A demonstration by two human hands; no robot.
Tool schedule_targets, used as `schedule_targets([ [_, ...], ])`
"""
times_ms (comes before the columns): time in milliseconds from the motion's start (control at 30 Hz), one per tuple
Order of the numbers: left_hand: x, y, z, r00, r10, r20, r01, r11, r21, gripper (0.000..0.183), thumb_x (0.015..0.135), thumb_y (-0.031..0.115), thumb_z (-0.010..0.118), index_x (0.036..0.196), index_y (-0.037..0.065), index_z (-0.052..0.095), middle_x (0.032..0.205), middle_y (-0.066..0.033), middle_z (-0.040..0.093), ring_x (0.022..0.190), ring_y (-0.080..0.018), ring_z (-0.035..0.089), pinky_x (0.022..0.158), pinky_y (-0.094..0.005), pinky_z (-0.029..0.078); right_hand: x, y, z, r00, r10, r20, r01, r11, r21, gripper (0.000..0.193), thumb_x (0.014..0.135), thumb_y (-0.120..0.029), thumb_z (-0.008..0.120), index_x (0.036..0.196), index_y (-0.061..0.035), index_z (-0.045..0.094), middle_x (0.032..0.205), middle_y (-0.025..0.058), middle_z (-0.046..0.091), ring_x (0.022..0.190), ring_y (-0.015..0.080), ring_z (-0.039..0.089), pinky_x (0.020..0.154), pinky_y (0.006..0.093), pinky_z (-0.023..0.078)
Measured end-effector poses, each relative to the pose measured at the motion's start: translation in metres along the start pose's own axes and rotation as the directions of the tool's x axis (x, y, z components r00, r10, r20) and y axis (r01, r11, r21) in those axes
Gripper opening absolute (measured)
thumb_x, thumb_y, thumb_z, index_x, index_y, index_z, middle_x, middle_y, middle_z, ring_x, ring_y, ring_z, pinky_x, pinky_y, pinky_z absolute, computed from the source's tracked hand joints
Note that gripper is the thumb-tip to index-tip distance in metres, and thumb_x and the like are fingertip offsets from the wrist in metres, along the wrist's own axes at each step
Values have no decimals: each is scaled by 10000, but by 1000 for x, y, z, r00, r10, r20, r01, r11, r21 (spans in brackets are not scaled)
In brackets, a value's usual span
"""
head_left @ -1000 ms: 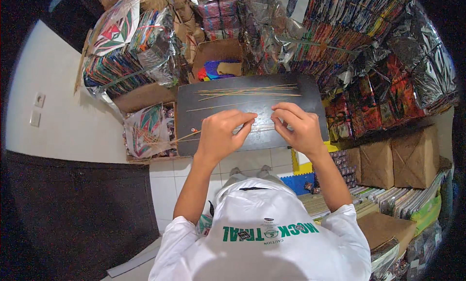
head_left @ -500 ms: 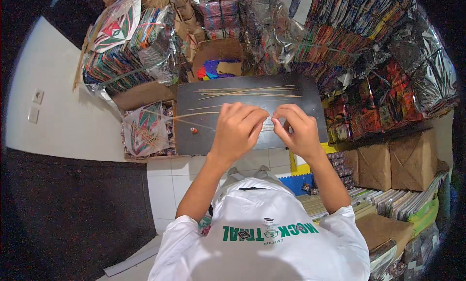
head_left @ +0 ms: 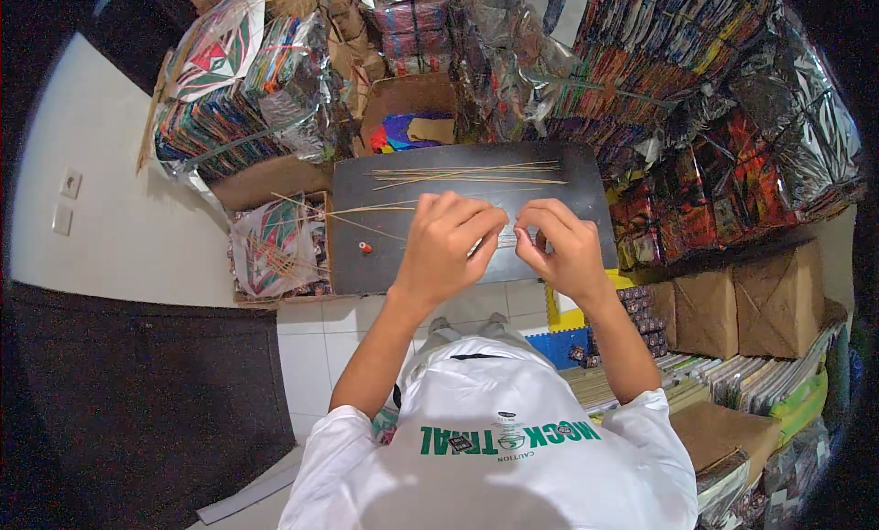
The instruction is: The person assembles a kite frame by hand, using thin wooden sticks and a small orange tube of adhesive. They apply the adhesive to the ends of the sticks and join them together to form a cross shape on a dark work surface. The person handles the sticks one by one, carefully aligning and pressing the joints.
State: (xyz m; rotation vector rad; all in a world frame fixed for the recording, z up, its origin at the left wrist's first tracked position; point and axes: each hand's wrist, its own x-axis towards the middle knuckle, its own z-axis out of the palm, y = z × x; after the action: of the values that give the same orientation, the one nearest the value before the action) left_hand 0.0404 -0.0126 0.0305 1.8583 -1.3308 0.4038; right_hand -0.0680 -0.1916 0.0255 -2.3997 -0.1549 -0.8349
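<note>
My left hand (head_left: 447, 237) is closed, with thin bamboo sticks (head_left: 371, 208) running out of it to the left. These sticks cross another stick near the table's left edge, and their ends reach over the open box. My right hand (head_left: 557, 240) is curled in a pinch close to the left fingertips, a small gap between them. Whatever it pinches, if anything, is too fine to make out. Both hands are over a dark table (head_left: 476, 269). Several loose bamboo sticks (head_left: 467, 175) lie along its far side. A small red thread spool (head_left: 365, 247) stands left of my left hand.
An open cardboard box (head_left: 328, 255) with printed sheets and sticks adjoins the table's left edge. Another open box (head_left: 412, 95) stands behind the table. Wrapped stacks of colourful sheets (head_left: 659, 72) rise at the back and right. Brown parcels (head_left: 778, 301) sit at the right.
The crossed sticks at the left have shifted and show sharper, with one end now lying higher over the box. My hands have barely moved.
</note>
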Motion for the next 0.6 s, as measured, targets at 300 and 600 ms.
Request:
schedule_targets([
  [300,0,-2,3,1000,4,16,-4,1000,-3,241,770,140,786,992,115,697,991,-31,698,942,-233,620,897,-404,403,0,-4,4,995,93,-26,-91,994,62,143,836,-81,740,942,-59,645,980,65,694,575,165,644,522,309,525],
  [600,-8,1,24,996,-28,-81,34,997,76,437,724,191,822,1103,115,617,1096,-38,664,1083,-252,619,1070,-505,292,2,-12,9,973,231,-19,-221,949,224,131,853,-52,722,956,-18,649,989,87,691,604,138,649,520,277,520],
])
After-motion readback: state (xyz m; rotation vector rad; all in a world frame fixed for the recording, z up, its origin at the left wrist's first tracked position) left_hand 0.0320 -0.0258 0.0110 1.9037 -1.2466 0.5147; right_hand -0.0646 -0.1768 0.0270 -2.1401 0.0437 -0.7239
